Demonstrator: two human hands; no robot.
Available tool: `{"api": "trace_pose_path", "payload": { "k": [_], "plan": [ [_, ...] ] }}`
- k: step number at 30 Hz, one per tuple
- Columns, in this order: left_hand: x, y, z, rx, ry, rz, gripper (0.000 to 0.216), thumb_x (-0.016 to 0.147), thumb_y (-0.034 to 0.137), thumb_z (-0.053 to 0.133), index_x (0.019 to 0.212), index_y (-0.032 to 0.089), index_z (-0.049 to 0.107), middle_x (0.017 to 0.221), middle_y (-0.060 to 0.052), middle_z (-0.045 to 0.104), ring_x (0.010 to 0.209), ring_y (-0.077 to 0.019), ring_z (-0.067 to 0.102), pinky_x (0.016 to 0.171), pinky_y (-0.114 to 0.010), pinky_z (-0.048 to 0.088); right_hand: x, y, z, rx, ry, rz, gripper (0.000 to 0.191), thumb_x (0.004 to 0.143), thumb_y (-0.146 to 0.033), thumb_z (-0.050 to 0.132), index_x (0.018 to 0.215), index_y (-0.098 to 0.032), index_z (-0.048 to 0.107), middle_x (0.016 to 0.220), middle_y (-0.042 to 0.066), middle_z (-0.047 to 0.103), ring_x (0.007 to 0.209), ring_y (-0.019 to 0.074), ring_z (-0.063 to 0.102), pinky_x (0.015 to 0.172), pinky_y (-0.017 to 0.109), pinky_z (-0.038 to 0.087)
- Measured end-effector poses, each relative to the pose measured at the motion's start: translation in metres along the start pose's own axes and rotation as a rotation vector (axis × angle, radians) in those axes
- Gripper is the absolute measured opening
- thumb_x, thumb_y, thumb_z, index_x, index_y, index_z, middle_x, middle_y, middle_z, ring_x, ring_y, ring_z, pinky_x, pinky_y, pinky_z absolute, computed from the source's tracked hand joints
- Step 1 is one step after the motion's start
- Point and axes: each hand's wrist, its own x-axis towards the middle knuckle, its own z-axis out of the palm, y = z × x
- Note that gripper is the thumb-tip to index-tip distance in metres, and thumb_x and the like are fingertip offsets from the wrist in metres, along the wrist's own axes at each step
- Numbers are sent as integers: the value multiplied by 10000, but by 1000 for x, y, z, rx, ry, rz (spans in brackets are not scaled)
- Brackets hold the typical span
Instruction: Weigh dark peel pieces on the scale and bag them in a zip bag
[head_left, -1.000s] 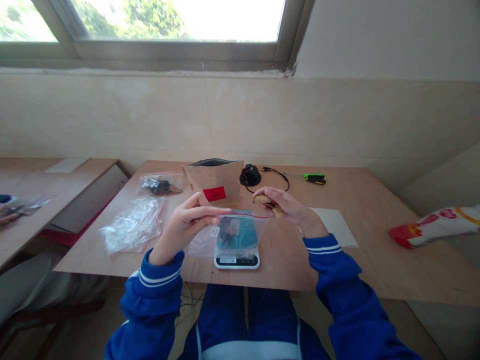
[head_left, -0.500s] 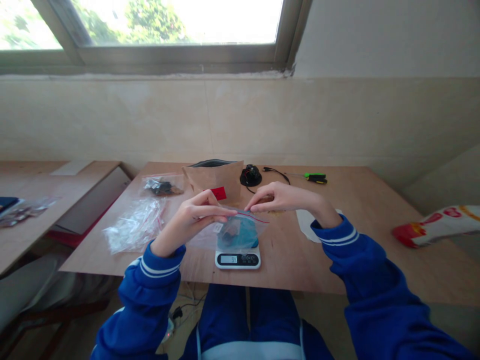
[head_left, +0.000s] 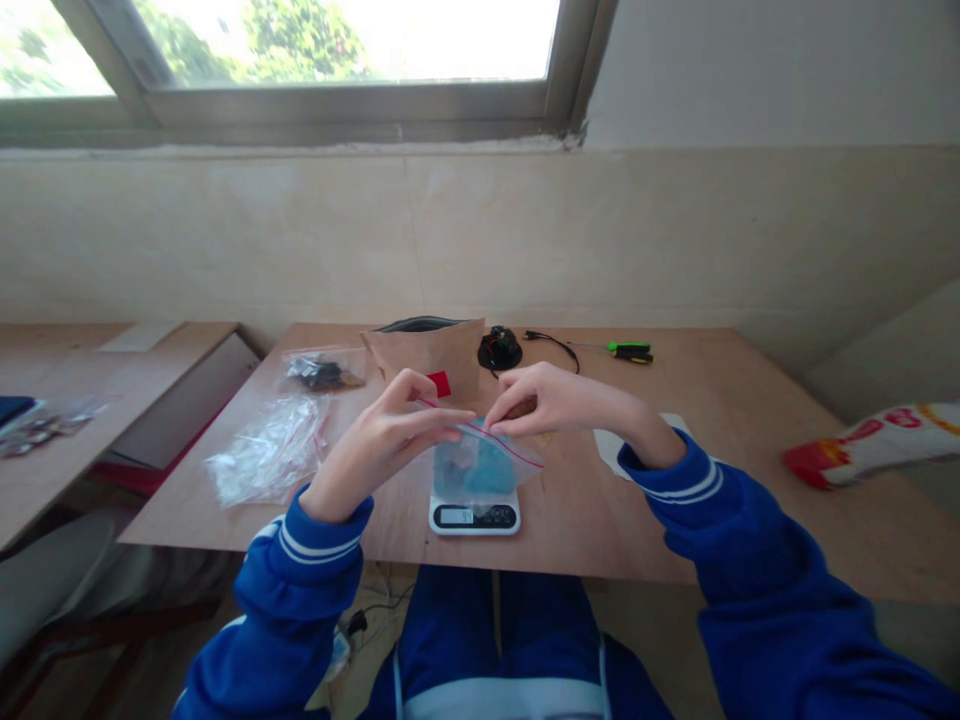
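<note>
Left hand: the fingers (head_left: pixel 450 425) of the left hand (head_left: pixel 379 440) are pinching the red-zipped edge of a clear bag (head_left: pixel 480 465).
Right hand: the thumb and forefinger of the right hand (head_left: pixel 551 398) are pinching the same edge, just beside the left fingertips; a brown piece (head_left: pixel 523 406) is showing under the curled fingers.
Bag: it is hanging slanted over the scale (head_left: pixel 474 517); whether it is touching the scale, I cannot tell.
Scale: it is sitting near the front edge of the table (head_left: pixel 585 520), its display showing digits too small to read.
Behind: a paper bag (head_left: pixel 420 355) with a red label (head_left: pixel 439 384) is standing beside a black device (head_left: pixel 499 348).
Left side: a pile of clear bags (head_left: pixel 266 450) is lying before a filled bag (head_left: pixel 326 370).
Right side: white paper (head_left: pixel 611 452) is lying near the right wrist.
</note>
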Motion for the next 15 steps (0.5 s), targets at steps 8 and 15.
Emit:
{"api": "trace_pose_path", "payload": {
  "k": [8,15],
  "plan": [
    [-4,4,12,343,102,152,202,867,274,643,1039,361,704,1165,-42,621,1111,-212,548,933,-375,447,-1,-10,-3,-23,60,18,232,853,-342,624,937,-209,794,723,20,570,647,109,477,583,228,352],
    [-12,18,2,50,-87,161,193,914,165,518,916,281,672,998,20,727,1271,-208,498,1106,-430,234,2,8,-10,-210,205,182,195,831,-254,624,862,-175,800,781,48,621,653,117,527,604,241,373]
  ]
}}
